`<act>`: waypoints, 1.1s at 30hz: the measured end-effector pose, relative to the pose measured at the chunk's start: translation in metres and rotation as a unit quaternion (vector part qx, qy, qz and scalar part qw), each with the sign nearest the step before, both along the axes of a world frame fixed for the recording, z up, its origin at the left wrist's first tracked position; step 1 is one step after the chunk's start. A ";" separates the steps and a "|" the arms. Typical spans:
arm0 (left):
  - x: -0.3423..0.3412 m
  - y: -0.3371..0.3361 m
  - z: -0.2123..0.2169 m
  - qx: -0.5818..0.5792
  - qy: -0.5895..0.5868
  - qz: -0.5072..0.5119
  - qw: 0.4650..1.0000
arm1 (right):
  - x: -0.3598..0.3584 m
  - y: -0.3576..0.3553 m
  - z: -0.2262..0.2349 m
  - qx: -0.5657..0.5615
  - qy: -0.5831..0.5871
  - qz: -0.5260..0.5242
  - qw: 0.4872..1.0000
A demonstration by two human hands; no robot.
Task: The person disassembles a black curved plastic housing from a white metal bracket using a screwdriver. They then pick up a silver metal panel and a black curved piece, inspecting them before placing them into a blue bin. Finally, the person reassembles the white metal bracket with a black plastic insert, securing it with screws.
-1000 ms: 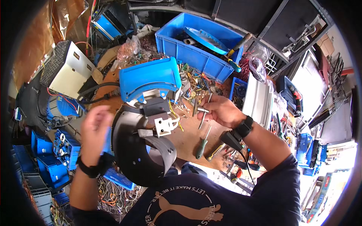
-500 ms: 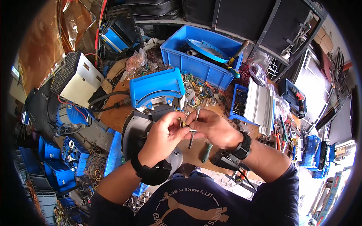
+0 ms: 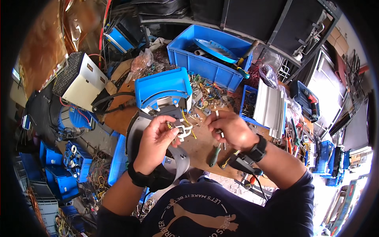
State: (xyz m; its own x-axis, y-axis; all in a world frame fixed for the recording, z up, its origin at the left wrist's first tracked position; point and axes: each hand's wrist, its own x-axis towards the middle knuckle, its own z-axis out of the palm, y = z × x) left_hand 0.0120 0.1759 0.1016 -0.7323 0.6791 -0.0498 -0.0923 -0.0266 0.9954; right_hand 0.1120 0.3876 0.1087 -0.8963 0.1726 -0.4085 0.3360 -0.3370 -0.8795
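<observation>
In front of my chest, my left hand point(image 3: 158, 140) pinches a small white looped piece point(image 3: 184, 133). Thin yellow wire point(image 3: 193, 132) shows beside that piece; whether it is joined to it I cannot tell. To the right, apart from the left, my right hand point(image 3: 235, 132) is closed around a slim metal tool point(image 3: 217, 113), whose bright ends stick out above and below the fingers. Its kind is mostly hidden by the fingers. Below this hand, a green-handled screwdriver point(image 3: 214, 157) lies on the wooden tabletop point(image 3: 200, 152).
A blue machine housing point(image 3: 162, 87) stands just beyond my left hand. Wire scraps and small parts point(image 3: 213, 96) cover the bench behind. Farther back is a large blue crate point(image 3: 205, 67) holding tools. Metal profiles point(image 3: 270, 108) lie at right, near a cased drill point(image 3: 313, 102).
My hands have drawn apart, the left one slightly left, the right one to the right with the metal tool. The white piece now shows plainly in the left hand.
</observation>
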 end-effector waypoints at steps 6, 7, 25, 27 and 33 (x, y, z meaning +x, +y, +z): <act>0.009 0.017 -0.003 0.020 -0.072 -0.039 0.996 | 0.000 -0.025 0.002 0.210 0.128 0.074 0.966; 0.010 0.019 -0.005 0.024 -0.070 -0.041 0.996 | 0.001 -0.029 0.009 0.247 0.109 0.099 0.958; 0.038 0.022 0.007 -0.080 0.182 -0.064 0.978 | 0.022 -0.026 0.004 0.509 0.212 0.176 0.815; 0.039 0.019 -0.003 -0.068 0.185 -0.051 0.979 | 0.025 -0.028 0.006 0.520 0.242 0.170 0.801; 0.050 0.017 0.011 -0.066 0.205 -0.057 0.975 | 0.033 -0.020 0.013 0.452 0.289 0.180 0.824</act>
State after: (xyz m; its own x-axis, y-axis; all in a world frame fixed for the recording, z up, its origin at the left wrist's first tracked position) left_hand 0.0622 0.1929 0.1122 -0.6290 0.7648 0.1393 0.3194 0.0908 0.9433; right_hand 0.1450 0.3675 0.1220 -0.9559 -0.1478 0.2538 -0.2919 0.5744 -0.7648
